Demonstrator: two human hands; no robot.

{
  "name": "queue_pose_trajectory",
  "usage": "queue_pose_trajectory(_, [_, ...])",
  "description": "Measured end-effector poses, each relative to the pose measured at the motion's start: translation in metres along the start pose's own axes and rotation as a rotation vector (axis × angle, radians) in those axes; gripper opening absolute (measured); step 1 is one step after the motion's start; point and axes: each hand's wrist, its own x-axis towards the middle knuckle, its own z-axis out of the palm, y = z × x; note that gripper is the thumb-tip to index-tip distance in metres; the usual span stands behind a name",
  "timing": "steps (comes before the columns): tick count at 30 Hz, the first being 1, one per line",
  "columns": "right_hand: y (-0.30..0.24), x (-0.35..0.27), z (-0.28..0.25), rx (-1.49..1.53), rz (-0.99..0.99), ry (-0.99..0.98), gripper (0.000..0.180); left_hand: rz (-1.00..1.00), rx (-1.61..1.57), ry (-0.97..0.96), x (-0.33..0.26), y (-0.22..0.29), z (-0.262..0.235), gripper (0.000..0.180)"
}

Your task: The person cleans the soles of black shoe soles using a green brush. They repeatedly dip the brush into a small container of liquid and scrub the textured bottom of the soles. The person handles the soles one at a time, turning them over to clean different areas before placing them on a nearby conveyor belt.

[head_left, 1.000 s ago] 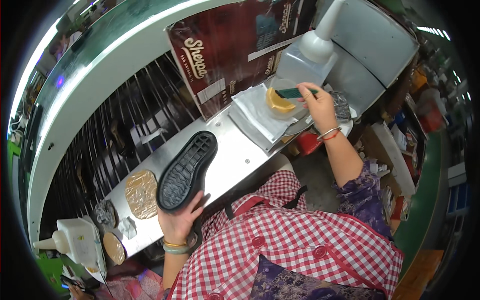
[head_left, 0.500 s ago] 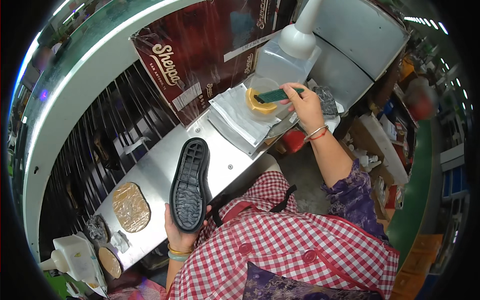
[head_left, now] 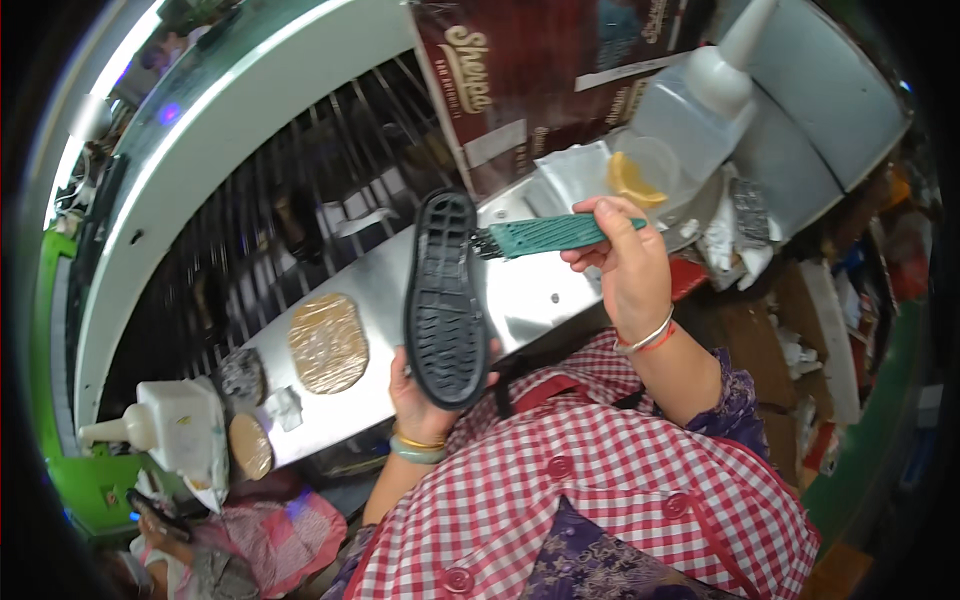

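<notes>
My left hand (head_left: 428, 408) is closed round the heel end of a black shoe sole (head_left: 447, 300), holding it up over the metal table with its ribbed hollow side facing me. In my right hand (head_left: 628, 255) is a green-handled brush (head_left: 550, 234), gripped between thumb and fingers. Its dark bristles are at the right rim of the sole near the toe end; whether they touch it I cannot tell. Behind that hand sits a clear round dish (head_left: 655, 160) with a yellow curved piece (head_left: 634, 182) at its edge.
On the metal table (head_left: 385, 395) lies a wrapped tan oval pad (head_left: 329, 343), with crumpled white paper (head_left: 284, 408) beside it. A white bottle (head_left: 180, 430) stands at the left end, a large translucent bottle (head_left: 690, 110) at the back right. Slatted conveyor (head_left: 290, 200) runs behind. Another person sits lower left.
My right hand has brought the brush out of the dish and over to the sole's rim. My left hand still holds the sole. The whole view has shifted.
</notes>
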Motion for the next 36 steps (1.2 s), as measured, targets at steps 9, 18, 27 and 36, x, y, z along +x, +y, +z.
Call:
queue_pose_trajectory(9, [0.036, -0.002, 0.055, -0.111, -0.142, -0.093, 0.026, 0.015, -0.018, -0.179, -0.008, -0.002, 0.008, 0.078])
queue_pose_trajectory(18, [0.032, -0.01, 0.054, -0.233, -0.147, -0.166, 0.023, -0.026, 0.005, -0.172, -0.004, -0.005, 0.011, 0.078])
queue_pose_trajectory(27, [0.034, -0.028, 0.058, -0.275, -0.051, -0.24, 0.021, 0.021, 0.06, -0.135, -0.002, 0.0, 0.007, 0.08])
queue_pose_trajectory(36, [0.032, -0.041, 0.065, -0.285, 0.028, -0.324, 0.02, 0.086, 0.093, -0.097, -0.001, 0.006, 0.006, 0.073])
